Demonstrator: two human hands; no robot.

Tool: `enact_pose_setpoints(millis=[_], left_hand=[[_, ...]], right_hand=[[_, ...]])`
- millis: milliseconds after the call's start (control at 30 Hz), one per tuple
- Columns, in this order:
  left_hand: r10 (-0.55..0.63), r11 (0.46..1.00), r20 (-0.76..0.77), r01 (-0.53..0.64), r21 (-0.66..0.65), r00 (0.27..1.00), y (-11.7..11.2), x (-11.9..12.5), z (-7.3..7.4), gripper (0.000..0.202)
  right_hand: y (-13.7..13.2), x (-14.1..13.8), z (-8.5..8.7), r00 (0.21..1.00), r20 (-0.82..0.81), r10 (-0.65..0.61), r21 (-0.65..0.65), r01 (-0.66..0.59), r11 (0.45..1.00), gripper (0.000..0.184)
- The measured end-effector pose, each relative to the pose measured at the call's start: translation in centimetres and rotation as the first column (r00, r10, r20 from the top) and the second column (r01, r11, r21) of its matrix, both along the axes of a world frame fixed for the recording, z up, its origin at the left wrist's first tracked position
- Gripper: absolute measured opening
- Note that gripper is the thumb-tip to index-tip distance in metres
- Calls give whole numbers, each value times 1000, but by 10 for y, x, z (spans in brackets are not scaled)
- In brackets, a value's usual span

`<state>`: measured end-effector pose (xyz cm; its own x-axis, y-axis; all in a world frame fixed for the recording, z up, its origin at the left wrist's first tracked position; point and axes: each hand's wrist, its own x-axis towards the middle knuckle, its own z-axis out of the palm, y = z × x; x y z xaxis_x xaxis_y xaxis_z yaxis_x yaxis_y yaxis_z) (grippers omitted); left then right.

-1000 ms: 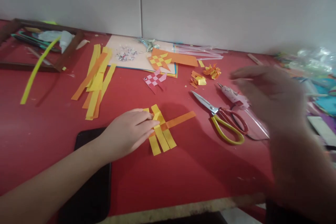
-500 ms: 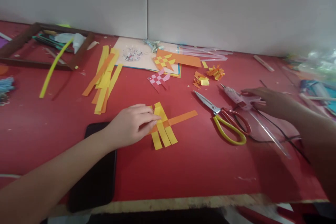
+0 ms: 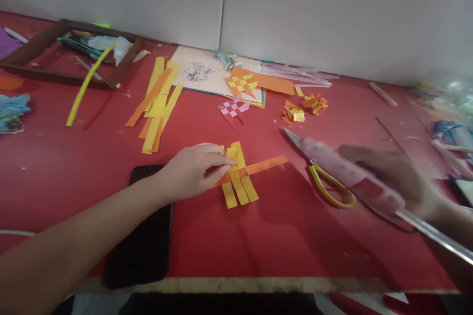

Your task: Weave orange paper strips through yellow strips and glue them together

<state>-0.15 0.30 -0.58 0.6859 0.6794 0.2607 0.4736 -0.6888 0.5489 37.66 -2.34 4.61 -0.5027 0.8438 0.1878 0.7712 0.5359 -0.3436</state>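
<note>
My left hand [image 3: 192, 172] lies on the red table [image 3: 277, 236], its fingers pinched on the left side of a half-woven piece of yellow and orange paper strips [image 3: 240, 174]. One orange strip sticks out to the right. My right hand [image 3: 399, 179] is closed around a pink glue gun [image 3: 347, 172], lifted off the table and blurred by motion, its nozzle pointing left toward the weave. A clear glue stick [image 3: 436, 236] trails out behind the gun.
Yellow-handled scissors [image 3: 328, 189] lie under the glue gun. A black phone [image 3: 144, 241] sits under my left forearm. Loose yellow and orange strips [image 3: 158, 103], a pink woven fish [image 3: 232, 108], an orange woven fish [image 3: 244, 83] on paper and a wooden frame [image 3: 70, 51] lie further back.
My right hand reached the glue gun, took hold of it and lifted it leftward toward the woven strips. The left hand stayed on the weave.
</note>
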Motion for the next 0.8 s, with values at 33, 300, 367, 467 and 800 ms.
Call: enact_pose_setpoints(millis=[33, 300, 367, 467, 800], left_hand=[[-1, 1000, -4, 1, 0, 1000, 0, 0, 0, 26], [10, 1000, 20, -10, -24, 1000, 0, 0, 0, 26], [13, 999, 25, -12, -35, 1000, 0, 0, 0, 26], [17, 999, 26, -16, -35, 1000, 0, -1, 0, 26], [8, 1000, 10, -8, -22, 1000, 0, -1, 1, 27]], right_hand=[[-6, -18, -2, 990, -17, 138, -48, -138, 989, 29], [-19, -76, -27, 929, 52, 366, 36, -368, 929, 44], [-20, -76, -29, 921, 61, 384, -15, -384, 923, 41], [-21, -79, -27, 916, 59, 396, -55, -393, 918, 35], [-17, -81, -22, 951, 5, 311, -305, -294, 906, 30]])
